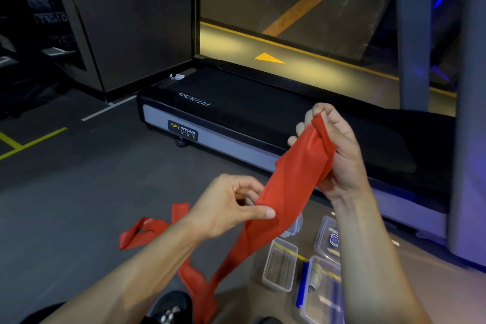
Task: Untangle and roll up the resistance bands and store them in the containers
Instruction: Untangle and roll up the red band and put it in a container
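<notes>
A long red resistance band [294,173] stretches between both hands at mid-frame. My right hand [339,155] grips its upper end in curled fingers, above the treadmill's edge. My left hand [231,205] pinches the band lower down between thumb and fingers. From there the band hangs to the floor and trails left in twisted loops [143,231]. Clear plastic containers [280,265] lie open on the floor below my right forearm; one with a blue clip [319,289] holds a pale rolled item.
A black treadmill [236,108] lies across the floor just beyond my hands. A grey post [468,139] rises at the right. My dark shoe [171,308] shows at the bottom. Yellow and white lines mark the grey floor at left.
</notes>
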### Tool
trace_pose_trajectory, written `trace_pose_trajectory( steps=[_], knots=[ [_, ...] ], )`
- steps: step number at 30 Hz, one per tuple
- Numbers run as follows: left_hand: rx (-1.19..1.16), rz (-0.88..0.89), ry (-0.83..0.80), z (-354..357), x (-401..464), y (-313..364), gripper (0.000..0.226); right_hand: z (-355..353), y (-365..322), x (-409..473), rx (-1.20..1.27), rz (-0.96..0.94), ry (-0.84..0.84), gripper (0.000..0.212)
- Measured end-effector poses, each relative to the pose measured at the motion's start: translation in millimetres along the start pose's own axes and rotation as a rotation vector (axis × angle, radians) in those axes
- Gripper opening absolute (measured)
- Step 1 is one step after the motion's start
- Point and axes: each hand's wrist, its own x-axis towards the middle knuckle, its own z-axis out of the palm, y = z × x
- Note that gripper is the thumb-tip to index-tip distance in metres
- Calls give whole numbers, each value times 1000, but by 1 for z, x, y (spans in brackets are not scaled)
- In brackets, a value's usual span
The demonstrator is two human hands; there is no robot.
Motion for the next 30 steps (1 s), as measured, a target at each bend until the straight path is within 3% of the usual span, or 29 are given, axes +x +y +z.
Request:
trace_pose_trajectory(
  steps=[16, 21, 25, 30],
  knots=[
    [88, -31, 76, 0, 3, -5, 9, 3, 0, 1, -33, 6, -26, 11],
    [17, -40, 64, -7, 4, -4, 14, -7, -3, 0, -20, -2, -1, 13],
    [-72, -94, -14, -16, 5, 0, 14, -16, -4, -1, -48, 2, 50, 13],
    [-241, -252, -238, -45, 4, 5, 21, -28, -3, -8, -108, 41, 125, 13]
  ],
)
